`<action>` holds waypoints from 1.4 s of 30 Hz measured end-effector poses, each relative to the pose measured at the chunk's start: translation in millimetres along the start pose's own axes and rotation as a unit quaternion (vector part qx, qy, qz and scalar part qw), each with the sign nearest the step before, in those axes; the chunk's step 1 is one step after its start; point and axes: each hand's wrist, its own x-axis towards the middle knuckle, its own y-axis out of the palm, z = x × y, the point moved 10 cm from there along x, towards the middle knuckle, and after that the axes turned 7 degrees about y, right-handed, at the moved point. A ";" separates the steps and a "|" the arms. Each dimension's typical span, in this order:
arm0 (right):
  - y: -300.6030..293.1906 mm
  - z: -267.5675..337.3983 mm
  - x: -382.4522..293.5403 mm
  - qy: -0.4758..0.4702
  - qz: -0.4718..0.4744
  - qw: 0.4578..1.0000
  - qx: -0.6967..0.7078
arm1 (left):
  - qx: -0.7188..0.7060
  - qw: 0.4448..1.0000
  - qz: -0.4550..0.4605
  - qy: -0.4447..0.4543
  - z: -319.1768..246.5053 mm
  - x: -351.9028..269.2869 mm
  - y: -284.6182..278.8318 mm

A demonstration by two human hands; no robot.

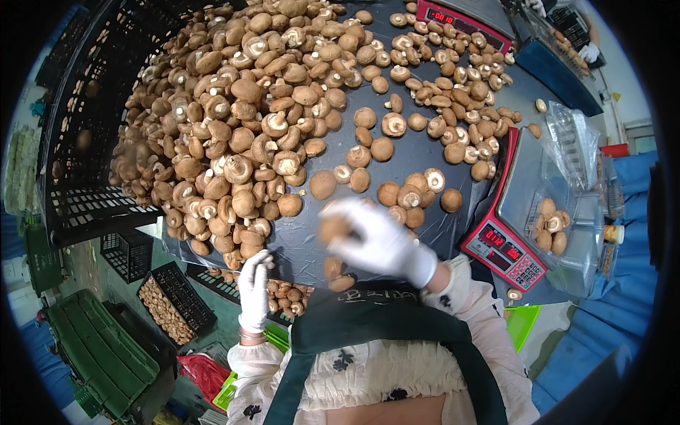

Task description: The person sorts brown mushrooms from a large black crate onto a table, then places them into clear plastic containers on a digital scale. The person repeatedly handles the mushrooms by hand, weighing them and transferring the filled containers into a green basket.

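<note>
My right hand (374,241), in a white glove and blurred by motion, is over the dark tabletop, its fingers closed around a brown mushroom (333,231). At the table's near edge is my left hand (255,289), also gloved, with its fingertips beside the lower end of the large mushroom heap (228,133); whether it grips anything is unclear. Small groups of mushrooms (409,196) lie beyond and beside my right hand. To the right, a red digital scale (502,255) carries a clear plastic tray holding several mushrooms (552,226).
A black plastic crate (98,212) tips toward the heap at left. Another red scale (462,26) stands at the far side. Clear trays (574,146) are stacked at right. Mushroom-filled crates (167,308) and a green lidded bin (101,350) stand below. Another person's gloved hand (588,52) shows top right.
</note>
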 end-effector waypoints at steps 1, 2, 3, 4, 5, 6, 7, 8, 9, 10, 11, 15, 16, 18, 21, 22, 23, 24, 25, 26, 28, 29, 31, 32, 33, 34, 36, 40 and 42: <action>37.4 13.7 -7.0 0.044 0.126 0.989 0.066 | -0.011 1.000 -0.027 -0.009 5.3 -3.3 -12.3; 68.2 21.8 -16.8 -0.055 0.152 0.985 0.059 | -0.025 0.998 -0.054 -0.015 5.6 -5.4 -23.7; 85.3 24.4 -23.0 -0.103 0.152 0.983 0.021 | -0.027 0.996 -0.079 -0.013 5.7 -5.9 -35.6; 96.5 17.6 -25.5 -0.136 0.157 0.977 -0.039 | -0.017 0.995 -0.102 -0.003 1.4 -9.9 -44.6; 106.7 10.7 -28.7 -0.169 0.159 0.968 -0.099 | -0.006 0.992 -0.124 0.007 -4.3 -13.1 -52.1; 112.7 5.7 -33.8 -0.215 0.144 0.944 -0.206 | -0.017 0.991 -0.136 -0.004 -9.9 -14.8 -50.4; 124.9 -12.4 -41.3 -0.211 0.180 0.911 -0.306 | -0.013 0.991 -0.135 0.008 -12.2 -17.4 -48.0; 127.5 -24.0 -48.5 -0.217 0.193 0.896 -0.336 | 0.020 0.993 -0.116 0.027 -16.8 -16.7 -41.4; 127.9 -32.9 -54.7 -0.225 0.208 0.879 -0.365 | 0.052 0.993 -0.098 0.044 -21.2 -15.3 -32.5; 126.7 -38.1 -58.4 -0.212 0.240 0.876 -0.362 | 0.063 0.993 -0.078 0.060 -30.1 -12.2 -18.7; 117.8 -39.5 -58.2 -0.202 0.240 0.884 -0.346 | 0.162 0.981 -0.038 0.101 -40.2 -6.0 -2.8; 62.5 -42.3 -47.2 -0.200 0.089 0.883 -0.414 | 0.207 0.948 0.043 0.236 -69.0 18.8 65.0; 48.5 -34.8 -42.1 -0.196 0.062 0.890 -0.406 | 0.229 0.943 0.057 0.236 -66.1 26.6 80.1; 19.5 -31.3 -29.9 -0.150 0.012 0.906 -0.395 | 0.259 0.928 0.078 0.255 -61.3 40.4 109.9; -5.9 -28.1 -8.5 -0.127 -0.043 0.930 -0.343 | 0.315 0.897 0.067 0.302 -63.5 51.6 138.9; -9.2 -27.6 -0.6 -0.127 -0.057 0.937 -0.320 | 0.333 0.890 0.066 0.304 -60.3 54.5 145.1; -10.6 -28.8 9.5 -0.128 -0.071 0.944 -0.296 | 0.351 0.882 0.064 0.306 -58.0 56.2 148.7; -4.7 -34.2 21.0 -0.136 -0.068 0.940 -0.305 | 0.329 0.893 0.068 0.301 -56.0 56.6 148.5; 1.7 -41.9 33.5 -0.140 -0.067 0.936 -0.315 | 0.304 0.902 0.075 0.298 -54.8 56.6 147.9; 8.1 -49.0 45.5 -0.145 -0.067 0.932 -0.326 | 0.280 0.910 0.083 0.294 -54.3 57.3 146.3; 35.9 -70.8 66.4 -0.109 -0.002 0.911 -0.397 | 0.231 0.928 0.083 0.281 -54.1 55.2 131.7; 43.2 -84.5 73.1 -0.066 0.040 0.901 -0.426 | 0.206 0.937 0.078 0.272 -57.2 52.7 124.6; 37.7 -72.0 81.9 -0.070 0.029 0.914 -0.397 | 0.237 0.941 0.048 0.237 -52.4 45.8 105.7; 24.7 -60.8 78.1 -0.080 -0.009 0.931 -0.357 | 0.213 0.950 0.036 0.226 -50.2 41.7 98.1; 14.7 -43.1 73.6 -0.092 -0.042 0.944 -0.314 | 0.192 0.958 0.018 0.212 -46.6 35.4 88.7; 1.5 -39.7 64.3 -0.051 -0.060 0.972 -0.223 | 0.173 0.961 0.020 0.213 -48.2 31.2 88.1; 4.2 -27.5 33.7 -0.039 0.016 0.998 -0.051 | 0.139 0.966 0.024 0.219 -58.2 22.8 88.3; 35.0 -59.1 -38.1 0.177 0.111 0.931 0.300 | 0.108 0.933 0.140 0.315 -105.5 3.6 132.6; 29.3 -74.6 -74.9 0.286 0.052 0.795 0.533 | 0.044 0.943 0.191 0.268 -101.5 -3.2 151.9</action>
